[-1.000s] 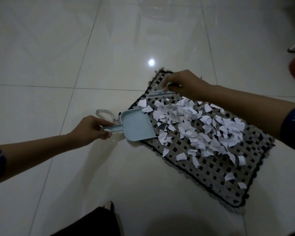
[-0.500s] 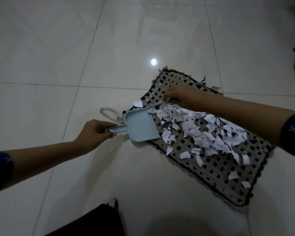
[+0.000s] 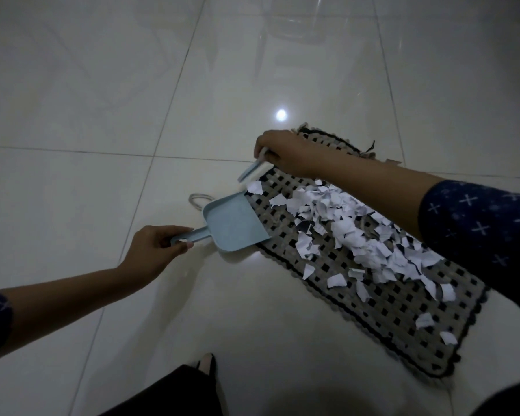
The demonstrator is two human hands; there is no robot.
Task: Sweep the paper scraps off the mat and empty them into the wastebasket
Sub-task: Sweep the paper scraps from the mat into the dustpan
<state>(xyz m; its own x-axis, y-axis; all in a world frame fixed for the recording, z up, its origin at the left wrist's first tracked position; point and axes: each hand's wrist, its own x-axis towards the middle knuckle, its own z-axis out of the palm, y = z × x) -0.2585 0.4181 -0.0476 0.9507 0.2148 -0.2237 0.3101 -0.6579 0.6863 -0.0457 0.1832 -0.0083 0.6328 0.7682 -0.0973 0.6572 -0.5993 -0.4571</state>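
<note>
A woven grey-and-black mat (image 3: pixel 382 313) lies on the white tiled floor, with several white paper scraps (image 3: pixel 351 232) heaped along its middle. My left hand (image 3: pixel 153 250) grips the handle of a light blue dustpan (image 3: pixel 234 225) whose open mouth rests against the mat's left edge. The pan is empty inside. My right hand (image 3: pixel 285 151) holds a small light blue brush (image 3: pixel 251 171) at the mat's far left corner, above the pan. No wastebasket is in view.
A loop of pale cord (image 3: pixel 198 201) lies on the floor just behind the dustpan. My foot and dark trouser leg (image 3: pixel 192 382) show at the bottom. The glossy tiles (image 3: pixel 102 100) reflect a ceiling light.
My right hand with the brush has pulled back from the scrap pile toward the mat's far left corner. The dustpan has stayed against the mat's edge.
</note>
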